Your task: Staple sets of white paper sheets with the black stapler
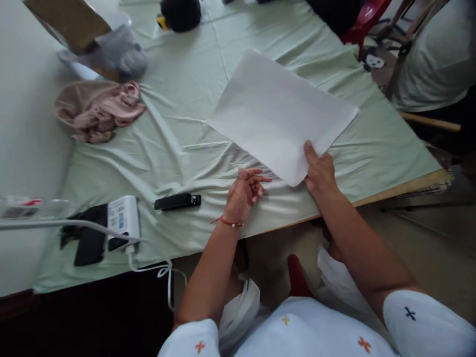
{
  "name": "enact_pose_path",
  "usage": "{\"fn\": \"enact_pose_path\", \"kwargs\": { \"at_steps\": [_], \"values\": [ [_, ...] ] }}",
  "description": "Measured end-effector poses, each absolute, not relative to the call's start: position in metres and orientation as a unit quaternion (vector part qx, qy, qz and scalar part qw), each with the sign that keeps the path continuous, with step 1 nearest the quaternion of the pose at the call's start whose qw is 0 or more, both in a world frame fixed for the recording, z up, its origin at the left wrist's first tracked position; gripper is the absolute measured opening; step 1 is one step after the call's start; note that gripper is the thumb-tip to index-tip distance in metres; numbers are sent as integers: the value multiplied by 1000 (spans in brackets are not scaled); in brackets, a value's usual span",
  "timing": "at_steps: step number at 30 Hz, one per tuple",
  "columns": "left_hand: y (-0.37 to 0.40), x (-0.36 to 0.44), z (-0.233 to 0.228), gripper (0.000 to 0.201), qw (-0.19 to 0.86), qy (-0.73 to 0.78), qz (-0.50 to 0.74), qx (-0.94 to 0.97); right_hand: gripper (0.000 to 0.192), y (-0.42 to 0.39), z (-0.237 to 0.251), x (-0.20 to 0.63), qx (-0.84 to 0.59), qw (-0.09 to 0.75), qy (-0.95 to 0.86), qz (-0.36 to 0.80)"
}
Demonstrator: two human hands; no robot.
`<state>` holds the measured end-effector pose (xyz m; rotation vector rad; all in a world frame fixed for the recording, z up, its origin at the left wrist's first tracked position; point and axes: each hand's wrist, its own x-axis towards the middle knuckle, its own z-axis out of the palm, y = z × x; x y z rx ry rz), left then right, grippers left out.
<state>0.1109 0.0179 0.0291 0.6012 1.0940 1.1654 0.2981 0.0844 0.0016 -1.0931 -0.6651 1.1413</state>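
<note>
White paper [277, 114], one sheet or a thin stack, is held by its near right edge in my right hand [320, 171], thumb on top and fingers underneath. It lies slanted over the green cloth. My left hand [245, 194] is just left of the paper's near corner, palm turned up, fingers loosely curled and apart, holding nothing. A red string bracelet [232, 224] circles the left wrist. To the left of that hand, a black stapler [177, 202] rests on the cloth.
A white power bank or adapter [124, 220] with a cable and a black phone [90, 243] lie at the near left. Crumpled pink fabric [104, 109] and a plastic bag [122, 52] sit farther back. A black object [181, 14] stands at the far edge. Another person's clothed body [431, 59] is at right.
</note>
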Motion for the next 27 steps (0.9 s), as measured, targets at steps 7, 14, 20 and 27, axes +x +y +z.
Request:
{"fn": "enact_pose_path", "kwargs": {
  "at_steps": [7,14,20,27],
  "values": [
    [9,128,16,58,621,511,467,368,61,72,-7,274,-490,650,-320,485],
    [11,128,15,60,606,530,446,391,50,68,-1,271,-502,630,-318,500],
    [11,130,19,52,641,536,402,375,44,63,1,265,-554,596,-309,492],
    [15,124,22,44,672,524,394,345,44,65,-1,270,-535,590,-329,508]
  ]
}}
